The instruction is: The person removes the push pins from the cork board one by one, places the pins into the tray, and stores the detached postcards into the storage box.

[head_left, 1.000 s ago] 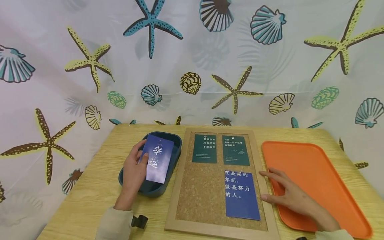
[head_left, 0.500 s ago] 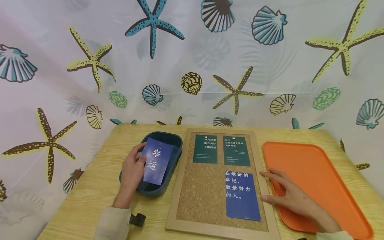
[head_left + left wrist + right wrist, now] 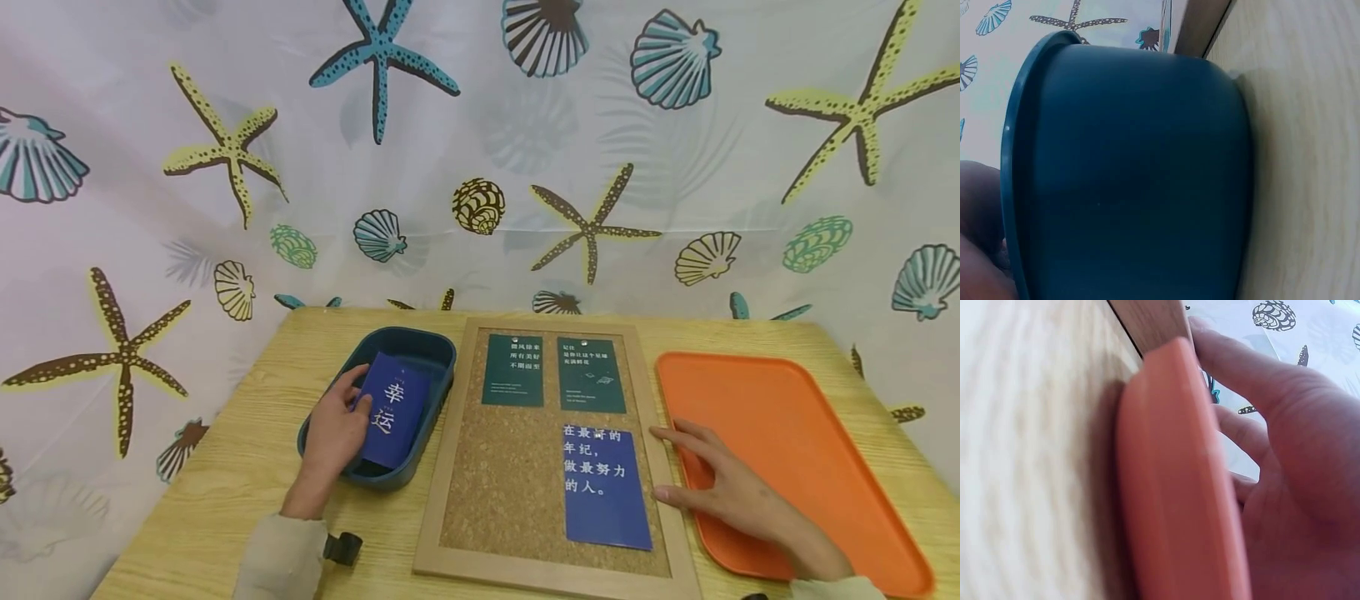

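My left hand (image 3: 335, 429) pinches a blue card (image 3: 393, 408) with white characters by its left edge, thumb on the front. The card is tilted at the mouth of a dark teal bin (image 3: 431, 417); whether it touches the bin's floor is hidden. In the left wrist view the bin's wall (image 3: 1135, 175) covers most of the hand. My right hand (image 3: 723, 483) has its fingers extended, fingertips at the right frame edge of a corkboard (image 3: 498, 500). Pinned on the board are two green cards, left (image 3: 513, 371) and right (image 3: 591, 375), and another blue card (image 3: 606, 492).
An orange tray (image 3: 772, 417) lies right of the corkboard, under my right hand. Both rest on a wooden table (image 3: 187, 508). A curtain (image 3: 420, 167) with starfish and shells hangs behind it. A cork area shows at the board's lower left.
My left hand has lowered the blue card further into the bin, and its face has gone from glossy to dark. The right hand stays where it was.
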Tool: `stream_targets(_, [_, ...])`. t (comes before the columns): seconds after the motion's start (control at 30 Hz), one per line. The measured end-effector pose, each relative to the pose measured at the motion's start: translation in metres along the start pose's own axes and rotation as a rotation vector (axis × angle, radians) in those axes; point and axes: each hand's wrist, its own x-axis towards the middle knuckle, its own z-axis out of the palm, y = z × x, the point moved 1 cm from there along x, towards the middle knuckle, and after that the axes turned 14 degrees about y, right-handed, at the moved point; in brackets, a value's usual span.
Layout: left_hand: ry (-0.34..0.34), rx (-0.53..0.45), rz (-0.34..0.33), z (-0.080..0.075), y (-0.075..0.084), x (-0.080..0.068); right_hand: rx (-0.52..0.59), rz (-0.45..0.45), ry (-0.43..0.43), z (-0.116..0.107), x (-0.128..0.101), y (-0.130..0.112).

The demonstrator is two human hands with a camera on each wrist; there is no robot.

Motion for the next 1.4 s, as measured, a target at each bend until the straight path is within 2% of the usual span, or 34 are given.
stream_targets(0.2, [-0.016, 0.078, 0.034, 0.0013, -0.0002, 0.0019, 0.004, 0.002, -0.003, 0.0002, 0.0, 0.0004])
stream_targets(0.6, [-0.012, 0.157, 0.002, 0.0008, 0.0004, 0.0003, 0.012, 0.007, -0.008, 0.0005, 0.0012, -0.0002])
stream_targets(1.07, [0.021, 0.111, -0.002, 0.0015, 0.0025, -0.0041, 0.019, 0.002, -0.003, 0.0008, 0.0008, 0.0023])
stream_targets(1.4, [0.072, 0.083, 0.045, 0.0061, 0.0066, -0.0063, 0.017, -0.011, -0.002, 0.0013, 0.0009, 0.0027])
